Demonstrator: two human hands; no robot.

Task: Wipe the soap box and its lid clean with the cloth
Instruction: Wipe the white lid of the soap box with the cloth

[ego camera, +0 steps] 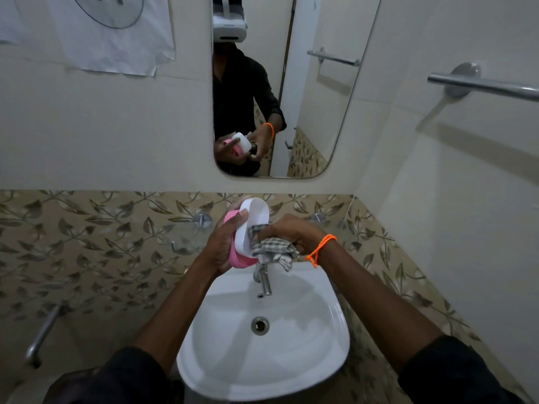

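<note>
My left hand (pixel 223 243) grips a pink soap box (pixel 237 259) together with its white lid (pixel 252 221), both held upright above the basin. The white lid stands in front of the pink box, its hollow side facing me. My right hand (pixel 287 233) holds a bunched grey checked cloth (pixel 272 250) and presses it against the lower inside edge of the white lid. An orange thread band circles my right wrist. Most of the pink box is hidden behind my left fingers and the lid.
A white wash basin (pixel 291 363) lies below my hands, with a chrome tap (pixel 264 279) at its back. A mirror (pixel 315 91) hangs on the wall ahead. A towel rail (pixel 484 84) sticks out at the right, a metal pipe (pixel 43 333) at the lower left.
</note>
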